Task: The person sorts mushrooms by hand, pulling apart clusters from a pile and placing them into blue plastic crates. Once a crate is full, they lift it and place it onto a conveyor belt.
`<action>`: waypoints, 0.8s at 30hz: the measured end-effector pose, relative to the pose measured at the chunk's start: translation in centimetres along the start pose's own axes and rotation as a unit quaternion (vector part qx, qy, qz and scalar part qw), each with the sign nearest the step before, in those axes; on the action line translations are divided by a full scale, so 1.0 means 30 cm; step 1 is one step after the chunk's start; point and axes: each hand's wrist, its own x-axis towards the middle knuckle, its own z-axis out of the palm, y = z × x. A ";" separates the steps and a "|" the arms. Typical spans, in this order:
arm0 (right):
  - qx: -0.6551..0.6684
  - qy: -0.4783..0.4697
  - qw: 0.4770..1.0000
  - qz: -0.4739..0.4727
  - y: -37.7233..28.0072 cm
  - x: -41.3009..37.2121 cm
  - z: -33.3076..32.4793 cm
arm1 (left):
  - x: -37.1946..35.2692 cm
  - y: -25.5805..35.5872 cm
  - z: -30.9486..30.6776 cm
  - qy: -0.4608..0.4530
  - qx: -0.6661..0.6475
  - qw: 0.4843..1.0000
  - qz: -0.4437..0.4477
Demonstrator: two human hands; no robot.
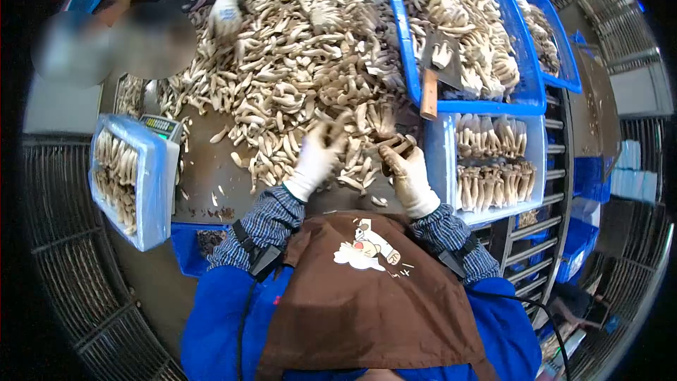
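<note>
Across the counter (pixel 204 159), a broad heap of pale mushrooms (pixel 282 63) spreads from the far edge toward the near edge, where we stand. A blue crate (pixel 486 107), loaded with more, sits by the far right corner. Near the right edge, just this side of the crate, a white box (pixel 441 169) bears two neat rows, while a film-wrapped box (pixel 169 183) stands at the near left corner. A cleaver (pixel 429 95) rests on the crate's near left corner, its blade over the mushrooms. At the far left, a co-worker's gloved hand (pixel 226 15) reaches into the heap.

Our gloved left hand (pixel 315 161) dips into the heap's near side, fingers bent and blurred; whether they grip anything, we cannot tell. Our gloved right hand (pixel 409 175), just across from it, closes thumb and fingers on a dark-capped mushroom (pixel 403 145) above the counter's near edge.

Each piece looks light, its stem firm yet likely to snap if bent, its cap soft and easily bruised or torn at the rim. Damp skins may slide against our gloves. The thick middle of the stem offers us the best hold, under a gentle pinch.
</note>
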 end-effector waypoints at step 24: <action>-0.854 -0.117 0.485 -0.148 -0.436 0.108 -1.372 | -0.390 -0.380 -0.284 0.384 -0.006 0.908 -0.165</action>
